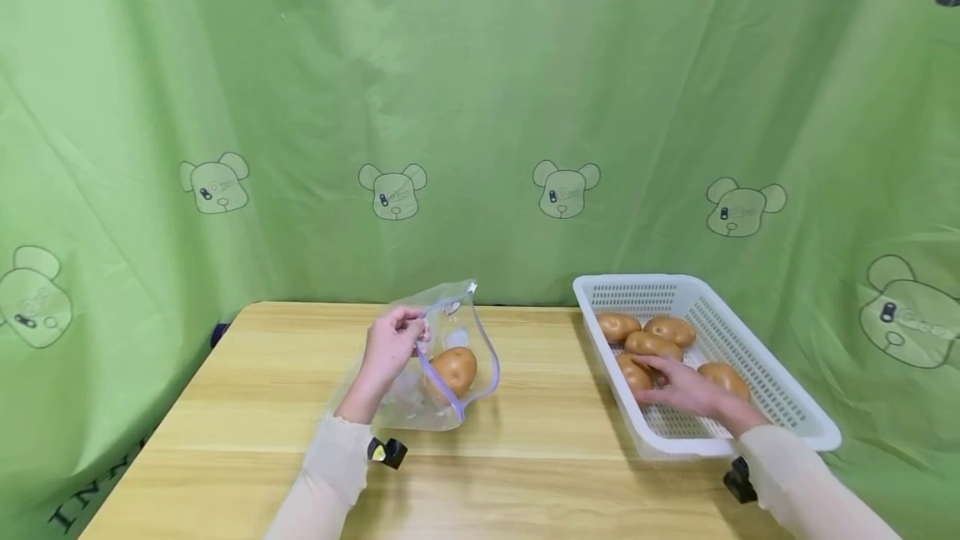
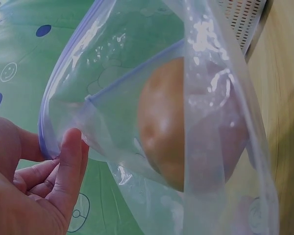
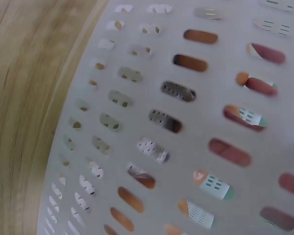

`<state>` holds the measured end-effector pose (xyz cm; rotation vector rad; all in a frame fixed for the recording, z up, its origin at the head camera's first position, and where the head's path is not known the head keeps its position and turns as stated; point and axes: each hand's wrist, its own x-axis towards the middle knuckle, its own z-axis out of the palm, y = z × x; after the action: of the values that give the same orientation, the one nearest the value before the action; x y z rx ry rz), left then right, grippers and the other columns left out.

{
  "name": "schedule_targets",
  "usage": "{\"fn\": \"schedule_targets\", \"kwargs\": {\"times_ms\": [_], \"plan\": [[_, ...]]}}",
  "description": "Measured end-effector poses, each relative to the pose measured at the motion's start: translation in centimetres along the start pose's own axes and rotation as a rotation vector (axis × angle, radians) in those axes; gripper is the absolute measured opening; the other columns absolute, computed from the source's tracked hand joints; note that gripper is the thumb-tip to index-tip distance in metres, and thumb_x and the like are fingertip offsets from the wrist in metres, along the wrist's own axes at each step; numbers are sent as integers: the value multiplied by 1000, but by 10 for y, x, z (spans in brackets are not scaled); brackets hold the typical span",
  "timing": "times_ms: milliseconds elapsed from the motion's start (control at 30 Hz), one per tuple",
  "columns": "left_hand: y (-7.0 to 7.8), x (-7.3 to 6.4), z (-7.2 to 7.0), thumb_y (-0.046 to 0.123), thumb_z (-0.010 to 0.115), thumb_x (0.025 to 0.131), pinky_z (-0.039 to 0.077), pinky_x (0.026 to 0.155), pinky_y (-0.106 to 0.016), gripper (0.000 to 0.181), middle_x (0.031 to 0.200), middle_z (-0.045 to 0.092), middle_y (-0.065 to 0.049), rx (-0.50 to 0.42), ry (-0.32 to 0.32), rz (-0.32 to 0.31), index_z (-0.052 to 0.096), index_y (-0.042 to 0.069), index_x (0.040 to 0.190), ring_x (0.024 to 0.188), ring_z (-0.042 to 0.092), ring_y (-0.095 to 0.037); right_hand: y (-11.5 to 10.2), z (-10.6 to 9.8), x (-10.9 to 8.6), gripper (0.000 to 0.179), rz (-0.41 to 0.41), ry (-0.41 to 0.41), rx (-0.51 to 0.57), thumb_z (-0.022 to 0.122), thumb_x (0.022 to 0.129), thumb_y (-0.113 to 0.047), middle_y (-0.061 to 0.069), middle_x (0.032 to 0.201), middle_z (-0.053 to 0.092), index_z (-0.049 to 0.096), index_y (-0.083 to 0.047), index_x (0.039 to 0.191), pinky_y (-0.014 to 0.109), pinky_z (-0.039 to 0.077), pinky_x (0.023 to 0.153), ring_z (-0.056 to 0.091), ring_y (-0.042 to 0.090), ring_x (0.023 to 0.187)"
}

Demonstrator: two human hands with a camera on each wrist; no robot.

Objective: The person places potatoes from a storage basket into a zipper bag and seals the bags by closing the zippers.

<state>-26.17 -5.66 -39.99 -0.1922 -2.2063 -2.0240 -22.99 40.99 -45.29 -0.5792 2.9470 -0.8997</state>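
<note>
Potato [image 1: 632, 375] lies at the basket's [image 1: 690, 446] 9 o'clock side, between fingers and thumb of the right hand [image 1: 687, 390]; whether clamped or merely straddling, cannot tell. Estimate: firm, fairly heavy, smooth skin possibly slippery. Suggested hold: across the middle, fingers at 12, thumb at 6. Bag [image 1: 408, 402], at 9 o'clock from it, looks limp and light; left hand [image 1: 388, 348] pinches its mouth, fingers together.

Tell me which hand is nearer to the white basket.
Right. The right hand is inside the white basket, at a potato; the left hand is outside, to its left, holding the bag.
</note>
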Motion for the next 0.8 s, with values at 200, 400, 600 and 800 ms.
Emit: {"fn": "schedule_targets", "kwargs": {"times_ms": [200, 400, 600, 800], "plan": [[-1, -1, -2, 1, 56, 90, 58, 61, -30, 22, 84, 65, -16, -1, 4, 0, 62, -7, 110, 66, 62, -15, 0, 2, 2, 66, -66, -16, -23, 72, 83, -28, 32, 131, 44, 46, 7, 132, 63, 37, 94, 44, 51, 115], [0, 0, -1, 1, 57, 90, 58, 62, -30, 20, 85, 65, -18, 7, 8, 1, 63, -5, 108, 67, 62, -15, 2, 3, 3, 44, -18, 21, -55, 72, 84, -28, 16, 114, 58, 57, -1, 116, 51, 43, 91, 53, 34, 106], [2, 0, -1, 1, 57, 90, 58, 62, -29, 21, 85, 65, -17, 14, 9, 2, 63, -5, 109, 68, 63, -15, 5, 4, 2, 44, 10, 47, 15, 74, 82, -21, 15, 109, 58, 53, 2, 114, 52, 44, 89, 53, 36, 104], [2, 1, 0, 1, 57, 90, 58, 61, -29, 20, 85, 65, -17, 8, 6, -1, 63, -6, 108, 68, 62, -15, 6, 4, -1, 71, 17, -15, 49, 75, 80, -25, 31, 125, 48, 40, 6, 134, 60, 38, 94, 45, 48, 114]]}}
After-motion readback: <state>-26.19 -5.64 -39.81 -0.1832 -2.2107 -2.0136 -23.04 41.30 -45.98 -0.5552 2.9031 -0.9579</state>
